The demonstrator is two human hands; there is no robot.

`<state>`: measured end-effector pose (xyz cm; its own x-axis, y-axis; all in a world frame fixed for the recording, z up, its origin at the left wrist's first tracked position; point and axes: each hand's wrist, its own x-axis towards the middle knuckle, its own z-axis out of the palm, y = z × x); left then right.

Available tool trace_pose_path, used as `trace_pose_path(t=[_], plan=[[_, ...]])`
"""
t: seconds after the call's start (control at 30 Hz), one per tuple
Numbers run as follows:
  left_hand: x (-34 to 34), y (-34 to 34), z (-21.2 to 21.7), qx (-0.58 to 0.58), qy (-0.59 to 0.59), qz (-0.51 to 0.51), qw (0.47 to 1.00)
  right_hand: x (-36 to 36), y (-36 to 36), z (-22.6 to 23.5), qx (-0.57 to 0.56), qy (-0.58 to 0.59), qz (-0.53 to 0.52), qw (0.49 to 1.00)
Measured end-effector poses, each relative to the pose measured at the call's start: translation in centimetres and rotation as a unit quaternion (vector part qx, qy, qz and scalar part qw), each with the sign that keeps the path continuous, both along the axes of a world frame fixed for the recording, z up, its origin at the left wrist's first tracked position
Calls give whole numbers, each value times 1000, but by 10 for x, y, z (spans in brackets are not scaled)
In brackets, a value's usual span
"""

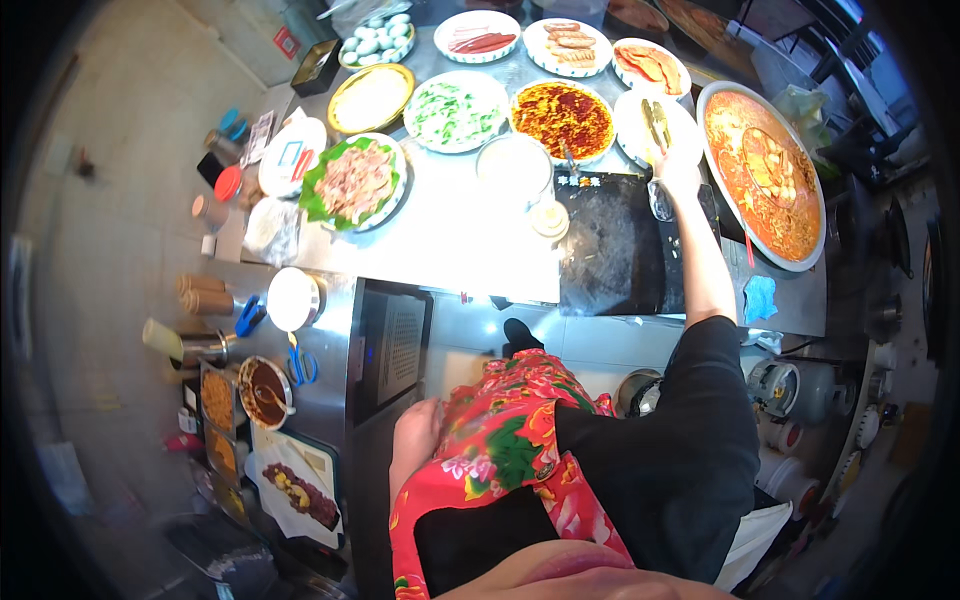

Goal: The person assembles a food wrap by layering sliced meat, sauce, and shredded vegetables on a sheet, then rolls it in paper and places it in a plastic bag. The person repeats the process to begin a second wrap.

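My right hand (677, 172) reaches forward over a white plate (684, 130) at the back right. Its fingertips are at a long dark-green piece of food (657, 125) on that plate, and glare washes out their grip. Below this arm lies the right part of a flat black griddle (612, 250). My left hand (418, 425) is low beside the red floral apron (520, 420), away from the food. It looks rounded and blurred, so its fingers are not clear.
A large pan of red stew (735, 110) stands at the right. Plates of chopped greens (456, 108), chili sauce (563, 118) and shredded meat on lettuce (352, 182) line the counter. At left are blue scissors (300, 362) and a sauce pot (265, 390). A blue cloth (760, 298) lies right.
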<state>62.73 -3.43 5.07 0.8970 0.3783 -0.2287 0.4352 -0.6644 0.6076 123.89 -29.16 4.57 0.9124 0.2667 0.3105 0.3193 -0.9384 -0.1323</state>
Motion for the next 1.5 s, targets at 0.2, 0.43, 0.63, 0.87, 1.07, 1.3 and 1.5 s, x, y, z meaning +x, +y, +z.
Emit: trace_pose_path(t=[0.2, 0.43, 0.63, 0.87, 1.07, 1.3, 1.5], plan=[[81, 3, 21, 0, 92, -50, 995, 52, -10, 6, -104, 79, -47, 990], [141, 18, 28, 24, 145, -143, 979, 194, -16, 12, -202, 198, -36, 958], [167, 20, 37, 18, 136, -156, 978, 245, -14, -18, -109, 236, 12, 966], [173, 16, 34, -8, 202, -154, 967, 251, -19, -13, -99, 222, 27, 970], [162, 9, 31, -8, 148, -133, 980, 256, -18, -28, 2, 106, -8, 994], [119, 8, 34, -16, 178, -96, 979, 218, -41, -5, 567, 405, -38, 717], [64, -5, 8, -14, 164, -39, 986, 146, 70, 92, 523, 431, 109, 727]])
